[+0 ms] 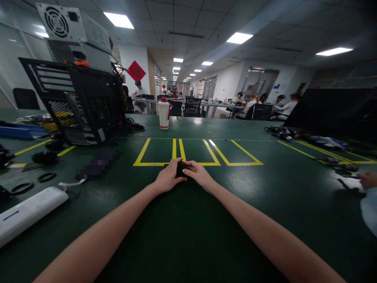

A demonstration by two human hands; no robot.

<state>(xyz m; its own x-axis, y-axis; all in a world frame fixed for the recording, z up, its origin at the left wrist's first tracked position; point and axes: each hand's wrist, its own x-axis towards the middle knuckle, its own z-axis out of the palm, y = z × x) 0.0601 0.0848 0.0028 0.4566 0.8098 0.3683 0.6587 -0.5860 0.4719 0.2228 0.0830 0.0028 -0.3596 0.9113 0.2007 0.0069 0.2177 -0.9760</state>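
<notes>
Both of my hands meet over the green table (pixel 165 243), just at the near edge of yellow tape outlines (pixel 200 164). Between them is a small black object (pixel 180 169), mostly covered by fingers, so its kind cannot be made out. My left hand (pixel 169 177) wraps round its left side, with the thumb along the near side. The fingertips of my right hand (pixel 198 175) pinch it from the right. A bit of black also shows left of the left hand's knuckles.
At left stand a black computer case (pixel 97 102) with power supplies (pixel 73 27) on top, a white power bank-like box (pixel 32 214) and black rings (pixel 22 188). A white bottle (pixel 164 114) stands ahead. At right, a co-worker's hand (pixel 369 180) is near cables and small parts (pixel 332 161).
</notes>
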